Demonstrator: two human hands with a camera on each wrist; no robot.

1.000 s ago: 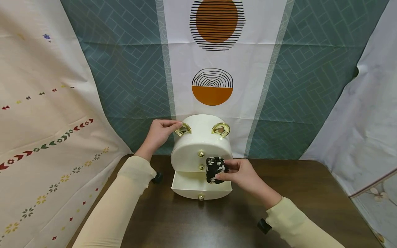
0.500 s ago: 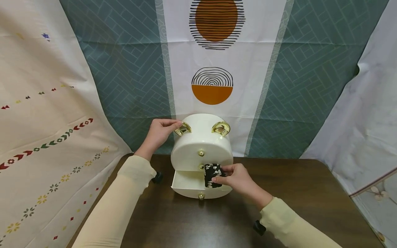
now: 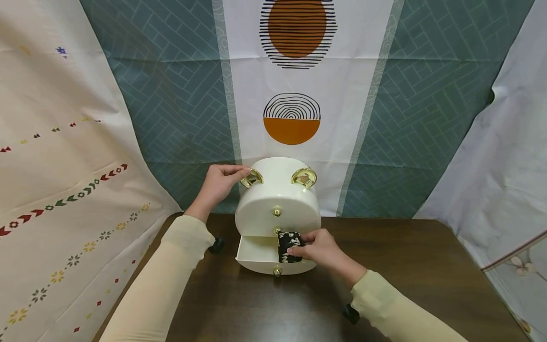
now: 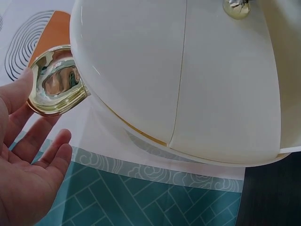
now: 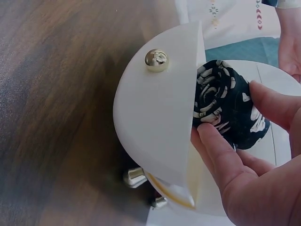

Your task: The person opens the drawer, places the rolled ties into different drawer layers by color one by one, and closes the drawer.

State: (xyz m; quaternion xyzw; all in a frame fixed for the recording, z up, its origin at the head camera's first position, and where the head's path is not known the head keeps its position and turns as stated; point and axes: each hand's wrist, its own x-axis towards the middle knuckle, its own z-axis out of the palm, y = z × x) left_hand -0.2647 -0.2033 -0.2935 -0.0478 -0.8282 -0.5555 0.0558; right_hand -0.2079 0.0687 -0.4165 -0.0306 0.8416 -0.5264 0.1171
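Note:
A white rounded cabinet [image 3: 265, 202] with gold ears and gold knobs stands on the table. Its bottom drawer [image 3: 256, 266] is pulled out. My left hand [image 3: 219, 183] pinches the left gold ear [image 4: 59, 84] between thumb and fingers. My right hand [image 3: 323, 249] grips a rolled black cloth [image 3: 289, 247] with white print, held over the right part of the drawer. In the right wrist view, the spiral end of the roll [image 5: 214, 92] is at the drawer's front panel [image 5: 157, 108]. Whether the roll touches the drawer floor cannot be told.
The brown table [image 3: 397, 266] extends to both sides and in front of the cabinet. A patterned cloth backdrop [image 3: 183, 118] hangs close behind it. The right gold ear [image 3: 304, 178] and an upper knob [image 3: 277, 212] stick out from the cabinet.
My right hand has lowered the rolled cloth and moved it slightly left, from in front of the cabinet face down to the pulled-out drawer. My left hand stays on the ear.

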